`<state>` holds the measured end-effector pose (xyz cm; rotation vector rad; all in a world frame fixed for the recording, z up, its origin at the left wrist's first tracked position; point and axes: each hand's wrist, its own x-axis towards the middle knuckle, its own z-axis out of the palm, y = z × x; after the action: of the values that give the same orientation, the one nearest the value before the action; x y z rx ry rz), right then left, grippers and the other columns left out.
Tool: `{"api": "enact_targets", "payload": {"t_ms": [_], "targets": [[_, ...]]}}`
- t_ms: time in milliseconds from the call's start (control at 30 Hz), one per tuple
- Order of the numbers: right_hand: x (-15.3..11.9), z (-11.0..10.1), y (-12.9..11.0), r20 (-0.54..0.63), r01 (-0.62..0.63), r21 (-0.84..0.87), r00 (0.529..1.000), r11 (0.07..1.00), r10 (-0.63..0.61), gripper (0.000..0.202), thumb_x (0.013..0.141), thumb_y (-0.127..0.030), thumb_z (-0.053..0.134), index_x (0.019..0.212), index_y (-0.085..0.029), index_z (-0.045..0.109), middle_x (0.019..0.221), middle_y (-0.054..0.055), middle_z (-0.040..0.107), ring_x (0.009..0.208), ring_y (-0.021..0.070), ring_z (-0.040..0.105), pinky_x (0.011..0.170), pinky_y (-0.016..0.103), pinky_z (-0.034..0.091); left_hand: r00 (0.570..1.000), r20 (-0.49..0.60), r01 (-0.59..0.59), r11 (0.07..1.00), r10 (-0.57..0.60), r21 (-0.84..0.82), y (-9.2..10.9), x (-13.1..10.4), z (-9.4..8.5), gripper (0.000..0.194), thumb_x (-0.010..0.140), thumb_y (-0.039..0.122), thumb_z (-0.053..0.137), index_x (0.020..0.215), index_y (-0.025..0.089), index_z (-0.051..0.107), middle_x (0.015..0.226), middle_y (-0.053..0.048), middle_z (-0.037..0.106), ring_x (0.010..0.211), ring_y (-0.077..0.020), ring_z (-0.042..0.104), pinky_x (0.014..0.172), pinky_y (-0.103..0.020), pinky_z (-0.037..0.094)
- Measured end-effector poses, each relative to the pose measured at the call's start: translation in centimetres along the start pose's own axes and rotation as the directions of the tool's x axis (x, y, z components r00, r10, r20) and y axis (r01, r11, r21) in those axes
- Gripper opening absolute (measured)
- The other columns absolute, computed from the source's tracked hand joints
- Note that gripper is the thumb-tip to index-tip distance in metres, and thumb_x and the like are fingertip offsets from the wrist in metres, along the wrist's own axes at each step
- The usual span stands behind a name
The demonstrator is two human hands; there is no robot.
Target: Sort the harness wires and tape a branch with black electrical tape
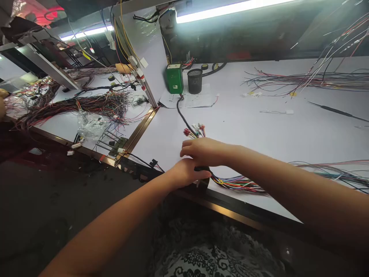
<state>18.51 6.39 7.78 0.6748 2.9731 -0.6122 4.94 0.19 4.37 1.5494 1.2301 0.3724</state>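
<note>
At the front edge of the white bench, both hands are closed around a wire harness (239, 182). My left hand (187, 173) wraps it from the near side, its thumb pointing right. My right hand (200, 149) lies just above, over the same bundle, with fingers curled and their tips partly hidden. Beyond the hands stick out small red and white connectors (193, 131) and a black sleeved cable (184, 118). To the right, loose coloured wires run under my right forearm. Below my left thumb sits a dark rounded piece (204, 183) that I cannot make out.
A green box (174, 79) and a black mesh cup (195, 81) stand at the back on paper. Loose wires (311, 81) and a thin dark tool (337, 110) lie at right. Left of a metal divider (138, 129) are wire bundles (83, 105) and a plastic bag (91, 125).
</note>
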Motion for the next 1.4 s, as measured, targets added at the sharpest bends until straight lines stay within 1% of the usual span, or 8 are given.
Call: {"api": "enact_targets", "payload": {"t_ms": [133, 433, 767, 967, 1100, 1200, 1300, 1400], "targets": [[1.7, 1.0, 2.1, 0.277, -0.208, -0.075, 0.935, 0.975, 0.221, 0.021, 0.080, -0.014, 0.056, 0.096, -0.018, 0.068, 0.099, 0.010, 0.064, 0.090, 0.0249, 0.058, 0.082, 0.040, 0.039, 0.992, 0.113, -0.083, 0.980, 0.063, 0.182, -0.1, -0.5, 0.1, 0.039, 0.069, 0.037, 0.070, 0.102, 0.016, 0.064, 0.086, -0.004, 0.066, 0.074, -0.0206, 0.059, 0.062, -0.028, 0.041], [0.4, -0.7, 3.5, 0.442, -0.525, 0.254, 0.810, 0.812, 0.386, 0.036, 0.073, -0.047, 0.064, 0.102, -0.027, 0.067, 0.087, 0.003, 0.068, 0.076, 0.0198, 0.061, 0.061, 0.029, 0.044, 0.930, -0.271, -0.033, 0.789, 0.250, 0.614, -1.0, -0.9, 3.5, 0.033, 0.084, 0.026, 0.057, 0.115, 0.023, 0.048, 0.095, -0.005, 0.068, 0.086, -0.0241, 0.064, 0.072, -0.033, 0.044], [-1.1, 1.6, 2.3, 0.107, -0.593, 0.502, 0.765, 0.630, 0.635, 0.017, 0.070, -0.035, 0.057, 0.083, -0.024, 0.057, 0.075, 0.000, 0.061, 0.056, 0.0115, 0.046, 0.044, 0.025, 0.031, 0.959, -0.251, -0.056, 0.958, 0.130, 0.280, -0.3, -1.8, 1.6, 0.010, 0.088, 0.029, 0.048, 0.084, 0.022, 0.044, 0.076, 0.000, 0.060, 0.069, -0.0172, 0.056, 0.066, -0.030, 0.038], [-3.8, 1.3, 0.5, -0.222, -0.425, 0.526, 0.767, 0.736, 0.601, 0.015, 0.071, -0.033, 0.061, 0.082, -0.022, 0.058, 0.072, -0.001, 0.060, 0.064, 0.0131, 0.052, 0.058, 0.027, 0.040, 0.980, -0.192, 0.030, 0.996, -0.047, -0.088, -1.6, -0.6, 1.3, 0.016, 0.085, 0.033, 0.052, 0.085, 0.021, 0.042, 0.076, 0.000, 0.064, 0.056, -0.0115, 0.049, 0.057, -0.026, 0.034], [-8.3, 2.8, -0.1, -0.288, -0.346, 0.451, 0.816, 0.823, 0.501, 0.042, 0.079, -0.042, 0.059, 0.118, -0.026, 0.055, 0.086, 0.001, 0.063, 0.070, 0.0146, 0.057, 0.068, 0.030, 0.047, 0.990, 0.043, 0.135, 0.816, -0.135, -0.561, -2.6, -0.2, 0.1, 0.043, 0.078, 0.027, 0.058, 0.118, 0.018, 0.045, 0.070, 0.003, 0.056, 0.049, -0.0064, 0.036, 0.051, -0.021, 0.026], [-11.2, 4.9, 0.4, -0.374, -0.251, 0.321, 0.852, 0.913, 0.366, 0.041, 0.084, -0.036, 0.055, 0.124, -0.026, 0.055, 0.091, 0.004, 0.063, 0.080, 0.0171, 0.058, 0.075, 0.033, 0.048, 0.959, 0.231, 0.279, 0.677, -0.164, -0.681, -2.4, -0.2, -0.5, 0.051, 0.074, 0.024, 0.059, 0.124, 0.014, 0.051, 0.063, 0.005, 0.045, 0.047, -0.0052, 0.028, 0.047, -0.021, 0.019], [-12.1, 6.7, 1.2, -0.366, -0.194, 0.364, 0.869, 0.911, 0.332, 0.037, 0.087, -0.032, 0.052, 0.123, -0.026, 0.057, 0.098, 0.006, 0.064, 0.088, 0.0185, 0.058, 0.080, 0.035, 0.048, 0.945, 0.317, 0.284, 0.675, -0.079, -0.680, -2.0, -0.4, -0.5, 0.045, 0.074, 0.025, 0.062, 0.118, 0.013, 0.060, 0.057, 0.007, 0.032, 0.047, -0.0050, 0.020, 0.045, -0.021, 0.013], [-11.2, 6.6, 1.8, -0.143, -0.230, 0.629, 0.904, 0.742, 0.402, 0.037, 0.087, -0.033, 0.051, 0.123, -0.026, 0.057, 0.104, 0.004, 0.066, 0.091, 0.0178, 0.061, 0.082, 0.033, 0.049, 0.953, 0.303, 0.222, 0.746, -0.029, -0.628, -1.6, -0.8, -0.1, 0.046, 0.074, 0.026, 0.067, 0.119, 0.018, 0.062, 0.058, 0.007, 0.033, 0.049, -0.0046, 0.023, 0.046, -0.020, 0.015]]}}
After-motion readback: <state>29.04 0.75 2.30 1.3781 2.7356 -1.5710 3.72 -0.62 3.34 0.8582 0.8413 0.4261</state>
